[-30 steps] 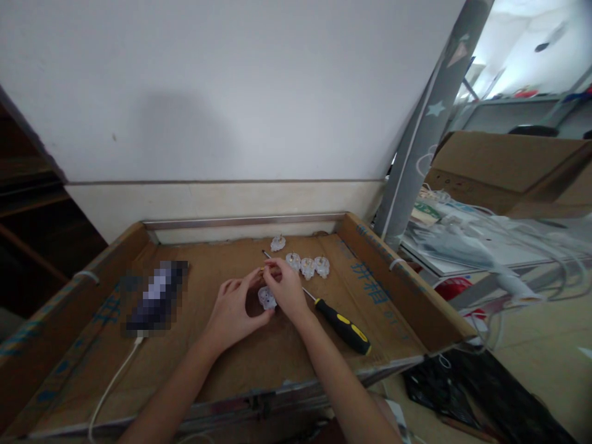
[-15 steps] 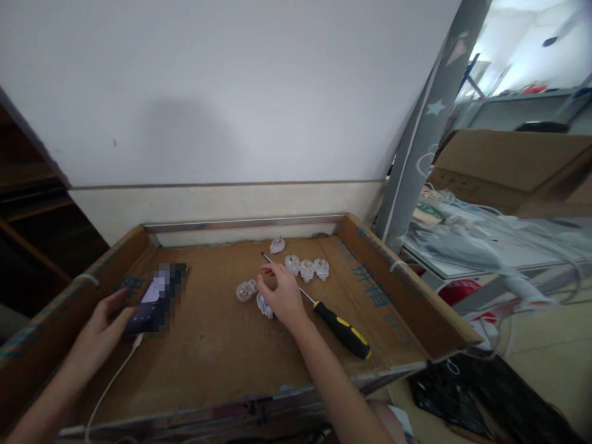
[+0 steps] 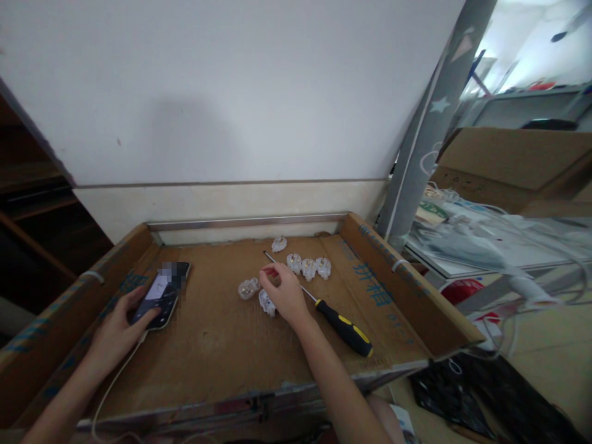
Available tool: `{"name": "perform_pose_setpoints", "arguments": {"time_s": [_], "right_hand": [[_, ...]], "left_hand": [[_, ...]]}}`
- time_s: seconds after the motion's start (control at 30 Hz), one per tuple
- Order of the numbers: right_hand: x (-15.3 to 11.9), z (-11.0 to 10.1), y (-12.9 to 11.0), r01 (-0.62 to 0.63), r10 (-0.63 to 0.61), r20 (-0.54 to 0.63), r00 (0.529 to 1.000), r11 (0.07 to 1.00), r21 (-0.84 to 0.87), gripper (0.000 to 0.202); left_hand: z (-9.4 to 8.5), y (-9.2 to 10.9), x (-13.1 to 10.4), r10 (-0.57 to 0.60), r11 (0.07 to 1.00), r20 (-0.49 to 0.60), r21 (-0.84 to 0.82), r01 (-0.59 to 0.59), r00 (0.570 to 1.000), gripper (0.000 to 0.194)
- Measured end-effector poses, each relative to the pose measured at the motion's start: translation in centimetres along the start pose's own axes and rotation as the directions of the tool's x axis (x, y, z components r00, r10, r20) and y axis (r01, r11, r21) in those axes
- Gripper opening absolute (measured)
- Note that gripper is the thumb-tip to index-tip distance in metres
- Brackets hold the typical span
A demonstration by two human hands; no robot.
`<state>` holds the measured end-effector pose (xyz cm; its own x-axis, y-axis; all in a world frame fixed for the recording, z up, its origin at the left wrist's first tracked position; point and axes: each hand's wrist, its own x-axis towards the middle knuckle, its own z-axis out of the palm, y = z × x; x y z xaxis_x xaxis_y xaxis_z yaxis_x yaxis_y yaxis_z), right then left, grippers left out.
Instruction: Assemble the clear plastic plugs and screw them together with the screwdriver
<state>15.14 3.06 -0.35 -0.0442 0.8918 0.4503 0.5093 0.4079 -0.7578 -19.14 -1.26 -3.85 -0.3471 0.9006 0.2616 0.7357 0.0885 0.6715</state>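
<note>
My left hand grips the lower end of a smartphone, its thumb over the lit screen; part of the phone is pixelated. A white cable runs from its bottom end. My right hand is curled, thumb and fingertips close together; whatever they may hold is too small to make out. Beside and partly under this hand lies a clear plastic plug-like piece, with another clear piece to its left. A black-and-yellow screwdriver lies slanted, its shaft passing behind the right hand.
Several clear plastic pieces with metal pins lie in a row beyond the screwdriver, and a single one farther back. Cardboard walls edge the lined surface. A grey post and a cluttered white table stand at right.
My left hand has shifted slightly rightward, its thumb moving onto the phone's screen, which now shows a brighter area. The right hand stays nearly in place, fingers a little closer together.
</note>
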Motion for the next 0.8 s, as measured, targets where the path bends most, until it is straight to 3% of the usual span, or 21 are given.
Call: {"name": "perform_pose_setpoints", "arguments": {"time_s": [0.1,0.2,0.27,0.3,0.37,0.4,0.47,0.57,0.8], "right_hand": [[-0.1,0.0,-0.1,0.01,-0.01,0.014,1.0,0.999,-0.032,0.016],[-0.4,0.1,-0.1,0.046,-0.041,0.057,0.998,0.996,-0.081,0.027],[-0.6,0.2,0.1,0.065,-0.054,0.091,0.994,0.991,-0.118,0.034],[-0.6,0.1,0.3,0.065,-0.052,0.099,0.994,0.988,-0.137,0.033],[-0.6,0.1,0.5,0.049,-0.034,0.093,0.995,0.985,-0.167,0.024],[-0.6,0.0,0.7,0.037,-0.023,0.082,0.996,0.984,-0.176,0.019],[-0.5,-0.1,0.9,0.012,-0.002,0.058,0.998,0.984,-0.176,0.014],[-0.2,-0.2,1.1,-0.014,0.018,0.031,0.999,0.991,-0.136,0.012],[0.0,0.8,1.2,-0.05,0.042,0.075,0.996,0.993,0.109,0.009]], "left_hand": [[-1.0,3.0,-1.0,-0.096,0.993,-0.07,-0.073,0.091,0.993,0.071],[-1.0,6.8,-1.8,0.029,0.999,-0.151,-0.021,-0.032,0.988,0.062],[0.2,9.3,-2.0,0.22,0.975,-0.062,-0.015,-0.221,0.974,0.054],[1.1,10.5,-2.0,0.329,0.944,0.046,0.02,-0.33,0.943,0.05],[3.4,12.8,-1.9,0.497,0.851,0.253,0.046,-0.524,0.83,0.046],[4.6,13.8,-1.7,0.531,0.817,0.313,0.057,-0.574,0.787,0.048],[6.6,15.4,-1.5,0.543,0.78,0.385,0.098,-0.618,0.747,0.048],[8.6,16.7,-1.1,0.555,0.756,0.425,0.101,-0.647,0.715,0.03],[9.4,16.3,-1.5,0.579,0.782,0.341,0.027,-0.623,0.741,0.021]]}}
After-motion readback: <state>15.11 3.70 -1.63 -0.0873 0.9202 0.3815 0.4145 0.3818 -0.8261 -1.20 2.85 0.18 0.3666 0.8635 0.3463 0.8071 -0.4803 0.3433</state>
